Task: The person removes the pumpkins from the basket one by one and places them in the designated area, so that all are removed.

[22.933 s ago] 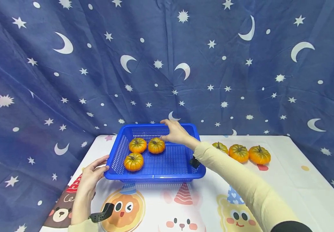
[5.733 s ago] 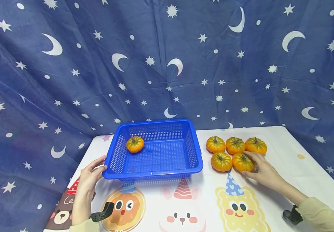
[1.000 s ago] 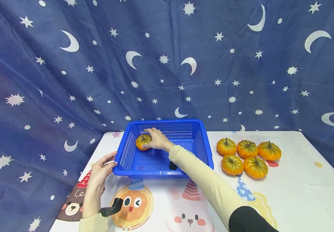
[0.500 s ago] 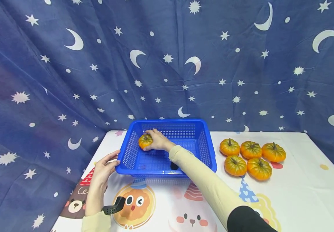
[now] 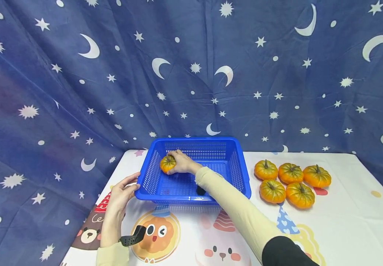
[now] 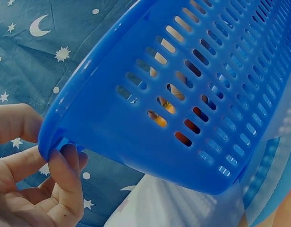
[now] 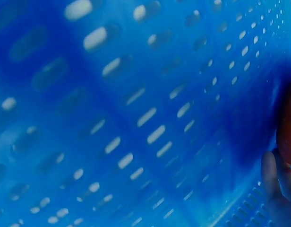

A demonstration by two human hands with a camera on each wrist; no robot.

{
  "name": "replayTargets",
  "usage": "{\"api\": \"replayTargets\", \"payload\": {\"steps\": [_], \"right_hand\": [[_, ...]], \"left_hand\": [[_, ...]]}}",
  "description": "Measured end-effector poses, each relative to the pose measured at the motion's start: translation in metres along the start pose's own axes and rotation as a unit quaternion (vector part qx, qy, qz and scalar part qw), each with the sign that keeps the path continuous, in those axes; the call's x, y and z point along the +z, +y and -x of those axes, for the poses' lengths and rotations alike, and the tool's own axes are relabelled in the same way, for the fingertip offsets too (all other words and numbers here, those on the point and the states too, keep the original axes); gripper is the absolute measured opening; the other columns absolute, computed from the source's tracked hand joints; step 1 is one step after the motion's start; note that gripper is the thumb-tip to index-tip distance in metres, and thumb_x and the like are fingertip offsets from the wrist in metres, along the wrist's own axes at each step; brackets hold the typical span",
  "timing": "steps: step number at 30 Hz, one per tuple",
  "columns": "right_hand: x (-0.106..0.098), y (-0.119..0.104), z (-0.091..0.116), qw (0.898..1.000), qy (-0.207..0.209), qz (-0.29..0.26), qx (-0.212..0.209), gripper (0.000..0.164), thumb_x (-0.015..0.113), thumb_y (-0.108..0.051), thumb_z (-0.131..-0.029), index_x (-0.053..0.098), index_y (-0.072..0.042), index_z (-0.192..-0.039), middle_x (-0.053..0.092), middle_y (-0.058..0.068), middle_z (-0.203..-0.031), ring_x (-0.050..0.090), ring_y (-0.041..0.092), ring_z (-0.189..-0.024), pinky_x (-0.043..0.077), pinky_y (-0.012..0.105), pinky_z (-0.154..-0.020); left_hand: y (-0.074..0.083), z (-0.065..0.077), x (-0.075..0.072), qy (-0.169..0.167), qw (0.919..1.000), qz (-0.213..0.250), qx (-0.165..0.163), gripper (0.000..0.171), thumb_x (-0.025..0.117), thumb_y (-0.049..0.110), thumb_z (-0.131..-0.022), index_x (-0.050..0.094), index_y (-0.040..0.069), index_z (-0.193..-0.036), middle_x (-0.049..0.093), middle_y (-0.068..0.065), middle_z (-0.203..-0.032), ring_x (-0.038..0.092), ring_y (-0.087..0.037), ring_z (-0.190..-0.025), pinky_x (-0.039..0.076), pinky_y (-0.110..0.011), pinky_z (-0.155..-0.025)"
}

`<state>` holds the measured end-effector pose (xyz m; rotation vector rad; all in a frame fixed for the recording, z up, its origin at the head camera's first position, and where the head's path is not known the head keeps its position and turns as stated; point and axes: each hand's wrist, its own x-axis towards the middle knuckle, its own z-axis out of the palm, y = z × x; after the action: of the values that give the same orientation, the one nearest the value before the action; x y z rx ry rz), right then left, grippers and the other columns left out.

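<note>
My right hand (image 5: 183,163) reaches into the blue plastic basket (image 5: 191,198) and grips a small orange pumpkin (image 5: 167,164) near the basket's back left corner. In the right wrist view, part of that pumpkin (image 7: 289,125) shows at the right edge, with fingers (image 7: 272,177) against its lower side. My left hand (image 5: 120,194) pinches the basket's left rim between thumb and fingers; the left wrist view shows this hand (image 6: 39,177) at the rim's corner. Through the slotted wall of the basket (image 6: 103,137), bits of orange are visible.
Several more pumpkins (image 5: 291,173) sit in two rows on the table right of the basket. A white cloth with cartoon figures (image 5: 351,214) covers the table. Behind it hangs a dark blue curtain (image 5: 244,92) with moons and stars.
Pumpkins once in the basket now stand in the group at right. My right hand went from that group into the basket, and its fingers have closed round the pumpkin. My left hand keeps the rim.
</note>
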<state>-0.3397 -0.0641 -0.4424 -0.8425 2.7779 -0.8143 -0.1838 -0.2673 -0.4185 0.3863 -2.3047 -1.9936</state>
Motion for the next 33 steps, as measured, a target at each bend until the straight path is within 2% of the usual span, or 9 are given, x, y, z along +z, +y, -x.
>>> {"api": "replayTargets", "payload": {"steps": [7, 14, 19, 23, 29, 33], "right_hand": [[-0.014, -0.001, 0.006, 1.000, -0.003, 0.000, -0.002, 0.078, 0.082, -0.031, -0.072, 0.046, -0.014, -0.140, 0.050, 0.012, -0.127, 0.056, 0.026, -0.110, 0.046, 0.040, -0.099], [-0.034, -0.012, 0.014, 1.000, -0.012, 0.014, -0.009, 0.079, 0.081, -0.033, -0.073, 0.045, -0.016, -0.141, 0.050, 0.010, -0.128, 0.056, 0.025, -0.111, 0.047, 0.040, -0.098], [-0.048, -0.018, 0.024, 1.000, -0.003, 0.024, -0.015, 0.077, 0.082, -0.032, -0.073, 0.046, -0.018, -0.140, 0.050, 0.009, -0.126, 0.056, 0.024, -0.109, 0.048, 0.039, -0.096], [-0.058, -0.020, 0.034, 0.999, 0.003, 0.030, -0.012, 0.076, 0.081, -0.033, -0.074, 0.046, -0.019, -0.139, 0.050, 0.008, -0.125, 0.056, 0.023, -0.107, 0.049, 0.037, -0.093], [-0.076, -0.023, 0.054, 0.999, 0.016, 0.035, -0.004, 0.078, 0.081, -0.034, -0.074, 0.045, -0.020, -0.141, 0.048, 0.009, -0.133, 0.055, 0.028, -0.114, 0.049, 0.043, -0.094], [-0.088, -0.024, 0.070, 0.999, 0.030, 0.031, -0.009, 0.080, 0.082, -0.034, -0.072, 0.044, -0.019, -0.141, 0.048, 0.010, -0.132, 0.056, 0.028, -0.112, 0.050, 0.043, -0.093]], "left_hand": [[0.001, 0.001, 0.000, -0.002, 1.0000, -0.002, 0.000, 0.047, 0.057, 0.002, -0.090, 0.052, 0.003, -0.137, 0.056, 0.007, -0.102, 0.061, 0.001, -0.080, 0.052, -0.016, -0.071], [0.002, 0.002, -0.005, 0.001, 0.9999, -0.013, -0.005, 0.048, 0.057, 0.004, -0.090, 0.051, 0.003, -0.138, 0.058, 0.013, -0.097, 0.060, 0.002, -0.081, 0.050, -0.015, -0.072], [0.002, 0.002, -0.006, -0.001, 0.9999, -0.009, -0.008, 0.049, 0.057, 0.005, -0.091, 0.050, 0.004, -0.139, 0.057, 0.015, -0.096, 0.060, 0.003, -0.081, 0.051, -0.015, -0.073], [0.002, 0.002, -0.005, -0.002, 0.9999, -0.007, -0.009, 0.049, 0.057, 0.005, -0.091, 0.049, 0.004, -0.140, 0.057, 0.015, -0.096, 0.060, 0.003, -0.081, 0.051, -0.015, -0.073], [0.002, 0.003, -0.002, -0.007, 0.9999, -0.009, -0.007, 0.050, 0.057, 0.005, -0.090, 0.049, 0.003, -0.139, 0.058, 0.016, -0.094, 0.060, 0.003, -0.080, 0.050, -0.016, -0.072], [0.002, 0.001, 0.000, -0.007, 0.9999, -0.012, -0.008, 0.049, 0.057, 0.005, -0.090, 0.050, 0.003, -0.139, 0.058, 0.017, -0.093, 0.060, 0.003, -0.080, 0.050, -0.016, -0.072]]}}
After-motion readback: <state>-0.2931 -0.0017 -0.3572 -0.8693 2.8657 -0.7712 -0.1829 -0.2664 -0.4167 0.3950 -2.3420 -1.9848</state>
